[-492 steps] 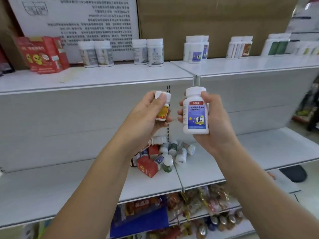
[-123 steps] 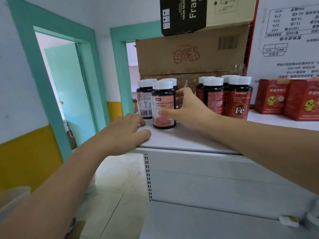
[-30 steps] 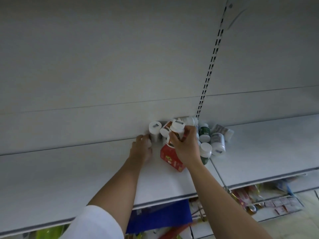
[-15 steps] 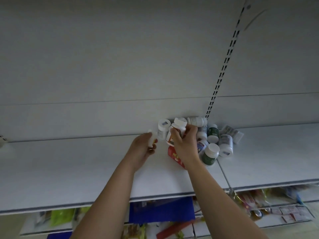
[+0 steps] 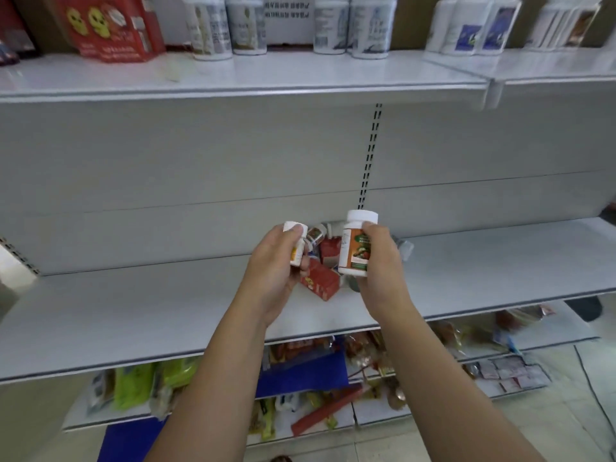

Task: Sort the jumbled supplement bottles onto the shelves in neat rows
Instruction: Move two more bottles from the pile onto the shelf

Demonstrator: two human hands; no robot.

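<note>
Your left hand [image 5: 276, 261] is curled around a small white bottle [image 5: 296, 243]: round plastic cap up top, a sliver of yellow label showing past the fingers, body mostly hidden in the fist. Your right hand [image 5: 380, 258] is wrapped around a larger white bottle [image 5: 356, 245], held upright: smooth cylindrical plastic, flat-topped wide cap, glossy orange-and-green label, thumb on the cap edge. Both bottles are lifted clear of the middle shelf [image 5: 166, 311], held just in front of the jumbled pile [image 5: 325, 248]. The pile sits at the back of that shelf near the slotted upright [image 5: 370, 155]; in it a red cardboard box [image 5: 320, 281] lies tilted, with a few small bottles on their sides behind it, partly hidden by your hands. The shelf is flat painted metal, pale grey, matte, with a rolled front lip. On the top shelf [image 5: 266, 78], white cylindrical bottles [image 5: 230, 25] stand upright in pairs, with squarer-shouldered white bottles [image 5: 473, 25] further right and a red printed carton [image 5: 106, 25] at left. The labels are blurred and unreadable. The lower shelf [image 5: 300, 411] holds crinkled foil and plastic packets, loosely heaped.
</note>
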